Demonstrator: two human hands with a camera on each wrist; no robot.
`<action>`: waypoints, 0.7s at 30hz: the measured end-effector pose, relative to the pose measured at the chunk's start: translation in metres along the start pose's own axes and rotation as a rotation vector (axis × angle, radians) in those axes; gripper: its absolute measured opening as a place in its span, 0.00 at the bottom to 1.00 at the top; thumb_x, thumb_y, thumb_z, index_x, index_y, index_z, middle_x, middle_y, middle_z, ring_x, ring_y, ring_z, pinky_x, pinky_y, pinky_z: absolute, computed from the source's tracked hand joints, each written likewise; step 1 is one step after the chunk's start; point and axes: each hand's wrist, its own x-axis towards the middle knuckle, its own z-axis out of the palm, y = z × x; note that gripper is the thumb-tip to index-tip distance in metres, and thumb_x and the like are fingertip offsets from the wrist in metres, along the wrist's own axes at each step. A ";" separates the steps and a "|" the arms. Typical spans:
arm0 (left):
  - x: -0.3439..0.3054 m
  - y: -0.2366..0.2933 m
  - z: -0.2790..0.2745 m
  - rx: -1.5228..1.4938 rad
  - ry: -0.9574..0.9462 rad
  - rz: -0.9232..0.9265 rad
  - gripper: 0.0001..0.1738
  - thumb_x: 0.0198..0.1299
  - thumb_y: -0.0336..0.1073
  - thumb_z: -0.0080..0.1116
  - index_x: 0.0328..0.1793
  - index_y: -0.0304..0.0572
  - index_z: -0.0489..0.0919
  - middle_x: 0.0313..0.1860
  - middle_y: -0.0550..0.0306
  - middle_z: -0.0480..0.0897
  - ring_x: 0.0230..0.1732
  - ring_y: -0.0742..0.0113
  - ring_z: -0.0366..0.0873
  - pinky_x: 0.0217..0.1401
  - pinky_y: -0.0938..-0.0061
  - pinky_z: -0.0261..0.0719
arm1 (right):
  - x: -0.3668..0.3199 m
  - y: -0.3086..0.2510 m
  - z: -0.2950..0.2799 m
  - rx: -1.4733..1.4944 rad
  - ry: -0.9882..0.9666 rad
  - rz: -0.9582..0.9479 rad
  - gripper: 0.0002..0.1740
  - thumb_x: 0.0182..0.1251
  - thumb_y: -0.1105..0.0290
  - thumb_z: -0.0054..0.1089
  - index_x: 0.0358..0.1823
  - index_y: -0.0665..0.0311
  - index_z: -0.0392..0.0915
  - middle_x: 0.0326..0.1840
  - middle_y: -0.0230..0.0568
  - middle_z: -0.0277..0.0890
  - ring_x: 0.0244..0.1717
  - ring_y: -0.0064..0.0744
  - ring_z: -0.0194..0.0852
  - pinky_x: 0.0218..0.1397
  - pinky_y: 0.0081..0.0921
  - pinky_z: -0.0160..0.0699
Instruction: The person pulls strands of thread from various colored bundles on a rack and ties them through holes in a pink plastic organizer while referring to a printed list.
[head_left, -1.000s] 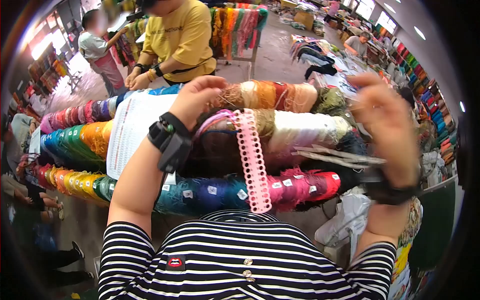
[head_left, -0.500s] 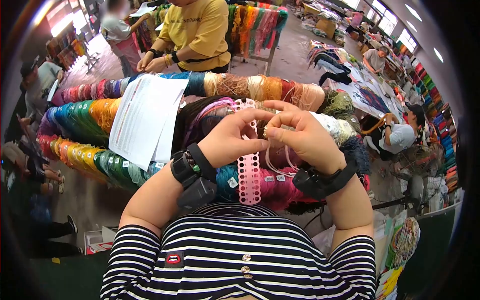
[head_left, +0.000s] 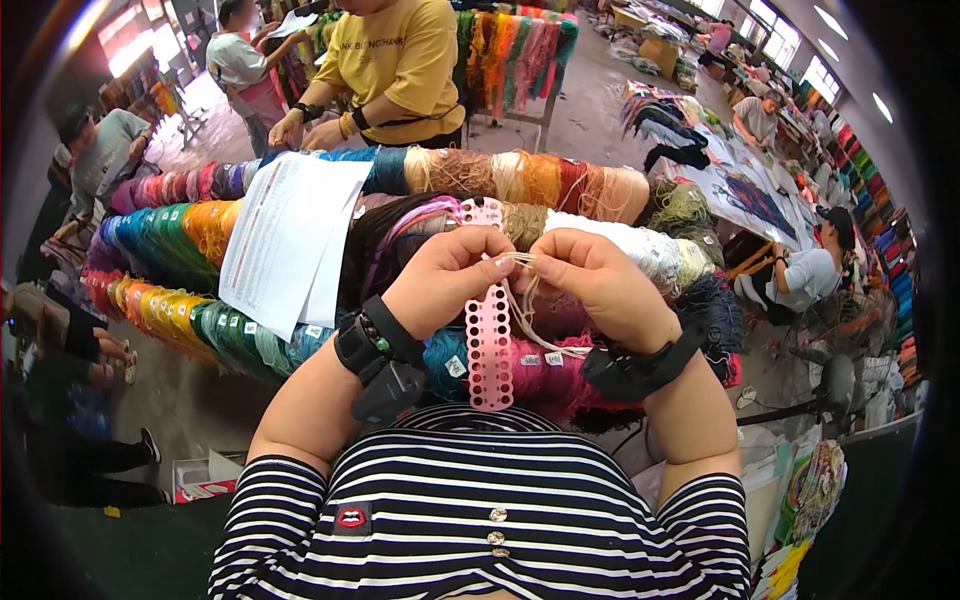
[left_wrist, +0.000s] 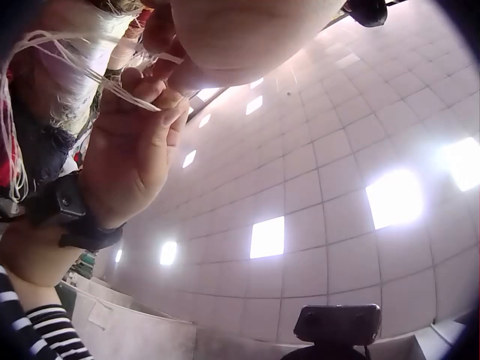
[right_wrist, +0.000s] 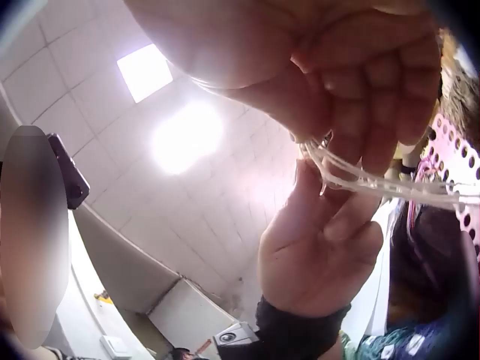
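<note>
White cords loop down between the two hands in the head view and trail toward the right wrist. The left hand pinches their upper end between thumb and forefinger. Close beside it, the right hand pinches the same strands, fingertips almost touching the left's. In the right wrist view the cords run out sideways from the fingertips. Behind and below the hands, a pink strip with holes lies over the thread rolls.
Rows of coloured thread bundles stretch across the front, with printed sheets on their left part. A person in a yellow shirt stands beyond them. Another table with threads is at the right, a seated person beside it.
The hands first came together from wide apart. Since then, the left has closed its thumb and forefinger on the cords, and the fingertips of both hands meet at the strands.
</note>
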 end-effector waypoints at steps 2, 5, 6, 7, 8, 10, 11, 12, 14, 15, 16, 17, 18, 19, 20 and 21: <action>0.002 -0.008 0.002 0.084 0.088 0.059 0.07 0.67 0.37 0.56 0.45 0.43 0.79 0.31 0.74 0.74 0.29 0.86 0.66 0.33 0.88 0.64 | 0.003 0.008 0.001 0.214 -0.020 0.068 0.09 0.73 0.65 0.53 0.41 0.64 0.75 0.32 0.30 0.76 0.35 0.18 0.72 0.42 0.17 0.72; 0.003 -0.007 0.001 0.123 0.120 0.031 0.07 0.67 0.37 0.57 0.44 0.43 0.79 0.30 0.73 0.74 0.29 0.86 0.66 0.32 0.88 0.64 | 0.005 0.018 -0.002 0.393 -0.006 0.160 0.09 0.72 0.64 0.54 0.40 0.63 0.75 0.32 0.30 0.76 0.34 0.19 0.74 0.42 0.17 0.73; 0.004 -0.007 0.000 0.144 0.129 0.030 0.07 0.66 0.37 0.57 0.44 0.43 0.79 0.30 0.73 0.74 0.29 0.85 0.66 0.32 0.88 0.64 | 0.005 0.019 0.000 0.403 -0.007 0.152 0.09 0.72 0.65 0.55 0.40 0.63 0.75 0.32 0.30 0.76 0.33 0.18 0.74 0.41 0.16 0.73; 0.005 -0.007 -0.001 0.165 0.136 0.029 0.07 0.66 0.37 0.58 0.44 0.42 0.79 0.30 0.73 0.74 0.29 0.85 0.66 0.32 0.88 0.64 | 0.005 0.021 0.001 0.413 -0.008 0.143 0.09 0.72 0.65 0.55 0.40 0.64 0.75 0.32 0.29 0.76 0.33 0.18 0.74 0.40 0.15 0.73; 0.007 -0.007 -0.002 0.186 0.143 0.028 0.08 0.66 0.37 0.58 0.43 0.42 0.79 0.30 0.73 0.74 0.29 0.85 0.66 0.32 0.88 0.64 | 0.005 0.022 0.001 0.373 0.017 0.134 0.08 0.71 0.66 0.56 0.41 0.64 0.75 0.32 0.29 0.76 0.33 0.18 0.73 0.40 0.15 0.72; 0.007 -0.010 -0.005 0.190 0.147 0.022 0.08 0.66 0.37 0.58 0.43 0.41 0.80 0.30 0.72 0.74 0.29 0.85 0.67 0.32 0.88 0.65 | 0.003 0.023 0.002 0.293 0.065 0.116 0.08 0.70 0.67 0.57 0.42 0.64 0.75 0.32 0.29 0.76 0.32 0.17 0.73 0.38 0.14 0.72; 0.007 -0.012 -0.006 0.192 0.150 0.019 0.08 0.65 0.37 0.59 0.42 0.41 0.80 0.30 0.72 0.75 0.29 0.85 0.67 0.33 0.88 0.65 | 0.004 0.024 0.000 0.232 0.065 0.099 0.08 0.70 0.67 0.58 0.42 0.65 0.75 0.32 0.29 0.76 0.32 0.17 0.73 0.38 0.13 0.71; 0.006 -0.014 -0.007 0.173 0.154 0.008 0.08 0.65 0.37 0.59 0.42 0.40 0.80 0.30 0.72 0.75 0.29 0.85 0.67 0.32 0.88 0.65 | 0.005 0.026 -0.002 0.171 0.064 0.082 0.08 0.69 0.68 0.59 0.42 0.65 0.75 0.32 0.29 0.76 0.32 0.17 0.73 0.38 0.13 0.71; 0.005 -0.019 -0.007 0.133 0.164 -0.015 0.09 0.65 0.37 0.59 0.42 0.39 0.81 0.29 0.72 0.75 0.29 0.85 0.67 0.31 0.87 0.65 | 0.006 0.032 -0.005 0.085 0.072 0.030 0.08 0.69 0.68 0.59 0.42 0.66 0.75 0.33 0.30 0.77 0.33 0.18 0.74 0.39 0.14 0.72; 0.003 -0.021 -0.008 0.143 0.139 -0.033 0.10 0.65 0.38 0.59 0.42 0.38 0.81 0.28 0.71 0.75 0.29 0.85 0.67 0.31 0.87 0.66 | 0.006 0.037 -0.005 0.058 0.081 -0.007 0.09 0.70 0.67 0.58 0.42 0.66 0.75 0.34 0.31 0.77 0.34 0.19 0.74 0.40 0.16 0.73; 0.001 -0.024 -0.008 0.153 0.115 -0.051 0.10 0.65 0.38 0.59 0.42 0.38 0.81 0.28 0.71 0.76 0.29 0.85 0.68 0.31 0.87 0.66 | 0.007 0.038 -0.004 0.031 0.088 -0.043 0.09 0.70 0.67 0.57 0.41 0.66 0.75 0.35 0.32 0.78 0.35 0.21 0.75 0.42 0.17 0.74; -0.002 -0.028 -0.009 0.162 0.093 -0.068 0.11 0.65 0.38 0.59 0.43 0.38 0.82 0.28 0.71 0.76 0.29 0.84 0.69 0.31 0.87 0.67 | 0.008 0.037 -0.002 0.239 0.100 -0.030 0.09 0.70 0.67 0.56 0.41 0.66 0.75 0.36 0.34 0.78 0.36 0.23 0.76 0.43 0.19 0.75; -0.006 -0.037 -0.010 0.118 0.084 -0.131 0.11 0.65 0.38 0.60 0.45 0.38 0.83 0.29 0.68 0.79 0.30 0.83 0.72 0.32 0.86 0.70 | 0.009 0.031 0.002 0.446 0.111 -0.015 0.09 0.71 0.66 0.55 0.41 0.65 0.75 0.37 0.36 0.79 0.37 0.24 0.76 0.45 0.21 0.76; -0.009 -0.047 -0.012 0.098 0.055 -0.187 0.11 0.65 0.37 0.60 0.48 0.38 0.82 0.34 0.64 0.82 0.32 0.81 0.75 0.36 0.85 0.73 | 0.010 0.028 0.005 0.653 0.121 0.001 0.09 0.71 0.66 0.54 0.40 0.65 0.75 0.38 0.37 0.79 0.38 0.26 0.77 0.46 0.23 0.76; -0.012 -0.057 -0.014 0.067 0.065 -0.222 0.12 0.65 0.36 0.60 0.49 0.37 0.82 0.36 0.63 0.83 0.33 0.80 0.76 0.37 0.85 0.74 | 0.014 0.043 -0.011 0.776 -0.066 -0.044 0.09 0.73 0.66 0.51 0.38 0.63 0.74 0.40 0.40 0.79 0.42 0.31 0.77 0.51 0.29 0.76; -0.015 -0.067 -0.017 0.034 0.075 -0.258 0.12 0.65 0.35 0.60 0.50 0.37 0.82 0.37 0.62 0.83 0.33 0.79 0.76 0.38 0.84 0.75 | 0.015 0.035 -0.010 0.768 -0.031 -0.048 0.08 0.72 0.66 0.52 0.37 0.62 0.74 0.34 0.35 0.77 0.35 0.25 0.75 0.41 0.22 0.76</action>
